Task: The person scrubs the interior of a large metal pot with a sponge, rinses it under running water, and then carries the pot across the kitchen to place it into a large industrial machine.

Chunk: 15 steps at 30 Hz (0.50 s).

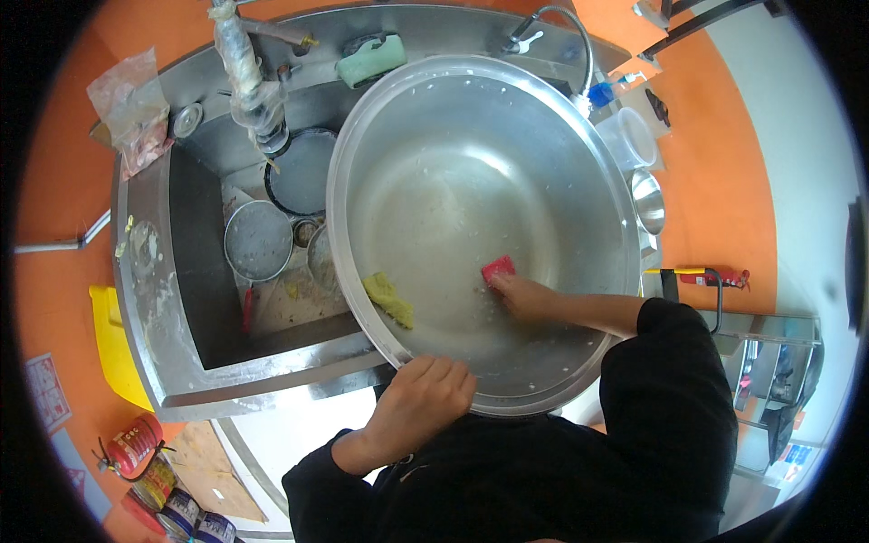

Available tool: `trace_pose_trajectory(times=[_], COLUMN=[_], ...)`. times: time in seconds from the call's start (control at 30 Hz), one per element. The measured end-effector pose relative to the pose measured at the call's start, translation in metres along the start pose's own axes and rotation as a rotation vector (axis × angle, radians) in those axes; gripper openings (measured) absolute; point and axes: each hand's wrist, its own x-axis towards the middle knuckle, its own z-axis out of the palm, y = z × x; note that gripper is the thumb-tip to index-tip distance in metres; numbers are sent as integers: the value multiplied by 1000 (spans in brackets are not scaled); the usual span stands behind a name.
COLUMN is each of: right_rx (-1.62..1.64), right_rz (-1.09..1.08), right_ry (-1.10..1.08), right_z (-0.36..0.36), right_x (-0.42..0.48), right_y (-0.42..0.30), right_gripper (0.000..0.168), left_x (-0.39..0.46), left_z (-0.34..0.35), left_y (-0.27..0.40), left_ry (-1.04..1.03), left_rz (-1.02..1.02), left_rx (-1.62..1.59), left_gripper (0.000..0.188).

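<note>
A large round metal basin [448, 170] rests tilted over the right part of a stainless steel sink [271, 387]. Inside it, my right hand [526, 297] presses a red scouring pad or sponge [498, 267] against the lower inner surface. My left hand [434, 394] grips the basin's near rim, its fingers curled over the edge. A yellow-green cloth [389, 299] lies against the basin's left inner wall. White flecks and drops dot the metal inside.
Sieves [259, 241] and a round pan [305, 173] lie in the sink, below a plastic-wrapped faucet [237, 61]. A green sponge [372, 61] sits on the back ledge. At the right stand a clear plastic tub [628, 139], a metal bowl [647, 201] and a blue pump bottle [606, 93].
</note>
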Motion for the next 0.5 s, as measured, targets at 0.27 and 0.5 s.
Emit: trace_pose_trajectory(times=[0.27, 0.5], right_rx=[-8, -19], right_rz=[62, 224], right_ry=[120, 109], right_z=[-9, -31], right_x=[16, 24], right_y=[53, 80], right_gripper=[19, 29], left_x=[0, -2], left_z=[-4, 0], left_y=[1, 2], left_ry=[-29, -32], left_rz=[-11, -16], left_rx=[8, -15], left_gripper=[7, 8])
